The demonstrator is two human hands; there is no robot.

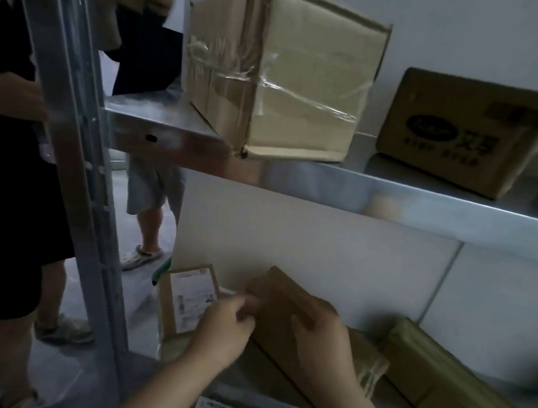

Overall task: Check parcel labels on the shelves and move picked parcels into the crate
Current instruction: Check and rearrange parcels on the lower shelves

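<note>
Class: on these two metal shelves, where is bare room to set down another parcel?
Upper shelf: bare steel left of the taped cardboard box, and between it and the printed brown carton. The lower shelf is crowded with parcels around both hands.

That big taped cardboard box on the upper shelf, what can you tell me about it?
The large brown cardboard box sits on the shiny metal upper shelf, turned so one corner points outward and juts slightly past the shelf's front edge. Clear packing tape wraps around its middle, wrinkled and glossy, and a darker strip runs down the near corner edge. The cardboard looks worn, with creased flaps on top. No label shows on the visible faces. Neither hand touches it.
</note>
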